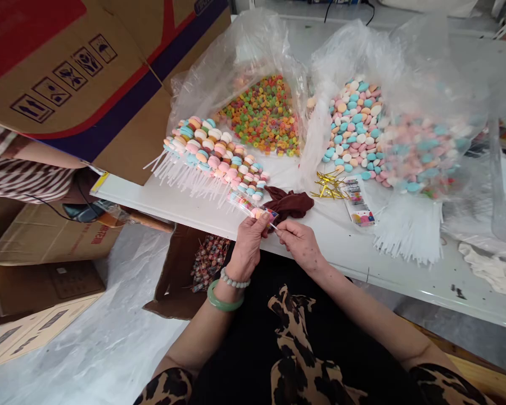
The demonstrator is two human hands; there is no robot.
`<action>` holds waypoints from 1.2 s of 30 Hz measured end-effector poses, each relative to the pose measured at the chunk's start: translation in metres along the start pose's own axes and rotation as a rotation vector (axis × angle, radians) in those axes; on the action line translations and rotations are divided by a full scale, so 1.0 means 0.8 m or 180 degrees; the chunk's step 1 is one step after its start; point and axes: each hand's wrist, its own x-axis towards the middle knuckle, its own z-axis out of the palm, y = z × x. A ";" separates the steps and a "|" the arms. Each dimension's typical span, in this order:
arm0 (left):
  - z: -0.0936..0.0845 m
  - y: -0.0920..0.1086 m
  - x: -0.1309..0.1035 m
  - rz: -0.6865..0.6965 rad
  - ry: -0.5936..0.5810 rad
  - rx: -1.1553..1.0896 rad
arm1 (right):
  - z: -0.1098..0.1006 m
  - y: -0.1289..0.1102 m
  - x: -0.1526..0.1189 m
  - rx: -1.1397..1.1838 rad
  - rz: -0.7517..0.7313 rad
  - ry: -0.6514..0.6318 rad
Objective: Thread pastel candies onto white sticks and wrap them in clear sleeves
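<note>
1. The left hand [249, 239] is at the table's near edge, its forearm rising from the lower left with the wrist bent slightly inward; thumb and fingers are pinched together on a small wrapped candy [260, 213].
2. The right hand [299, 242] comes in from the lower right, knuckles up, its fingers curled and closed on the white stick [273, 226] at the candy's lower end.
3. The 2 hands are near each other but apart, joined only by the candy and its stick, which lie between them in front of the person's body.
4. Both elbows are bent and spread outward, with the forearms slanting in toward the middle (the left wrist wears 2 bands, a beaded bracelet [235, 281] and a green bangle [224, 304]).
5. Just beyond the hands, a dark brown cloth [293, 203] lies crumpled on the white table [341, 253].
6. To the left of the cloth, candy skewers [219, 149] are piled side by side, their white sticks pointing toward the near edge.
7. To the right lie gold ties [329, 185], a stack of printed wrappers [358, 201] and a spread of loose white sticks [411, 228].
8. Behind these, clear bags hold ring-shaped candies [270, 115] and pastel candies [358, 124].
</note>
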 end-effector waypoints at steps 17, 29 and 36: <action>0.005 0.002 -0.010 -0.0503 -0.0463 0.0087 | 0.005 0.011 0.005 -0.1595 -0.1032 0.0678; -0.004 -0.008 -0.001 0.0409 -0.0041 0.0349 | -0.001 0.002 0.005 0.0219 -0.0089 0.0138; -0.009 -0.004 -0.007 0.1205 0.0256 0.2186 | 0.008 -0.013 0.022 0.1082 0.0260 0.0231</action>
